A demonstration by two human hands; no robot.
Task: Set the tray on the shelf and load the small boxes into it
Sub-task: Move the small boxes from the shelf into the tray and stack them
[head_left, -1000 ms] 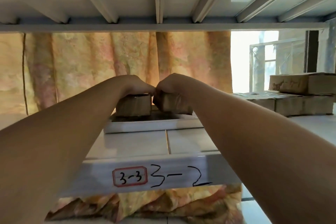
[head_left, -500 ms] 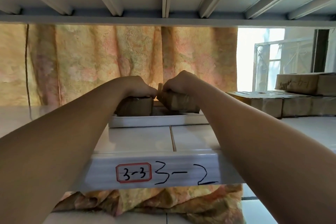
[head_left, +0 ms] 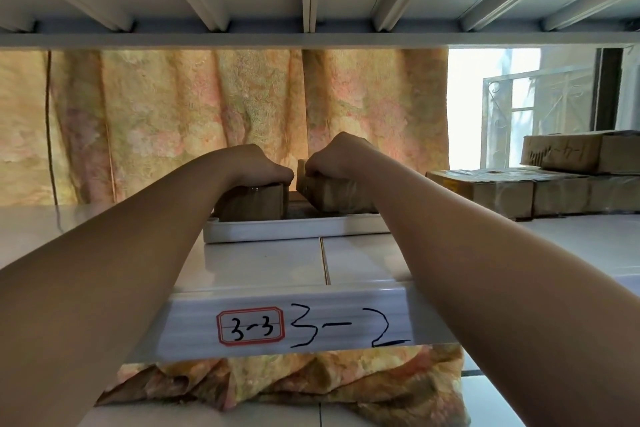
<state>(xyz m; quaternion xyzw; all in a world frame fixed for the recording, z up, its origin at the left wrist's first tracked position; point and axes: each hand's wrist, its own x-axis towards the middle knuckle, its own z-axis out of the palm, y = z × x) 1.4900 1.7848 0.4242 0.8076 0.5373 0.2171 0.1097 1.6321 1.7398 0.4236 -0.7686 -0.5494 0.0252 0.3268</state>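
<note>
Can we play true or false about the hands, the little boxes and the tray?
1. The tray sits on the shelf. True.
2. The tray is red. False: it is white.
3. The left hand grips the left box, and the right hand grips the right box. True.
4. The big boxes are stacked on the left side of the shelf. False: they are on the right side.
5. The sticker on the shelf edge reads 3-3. True.
</note>
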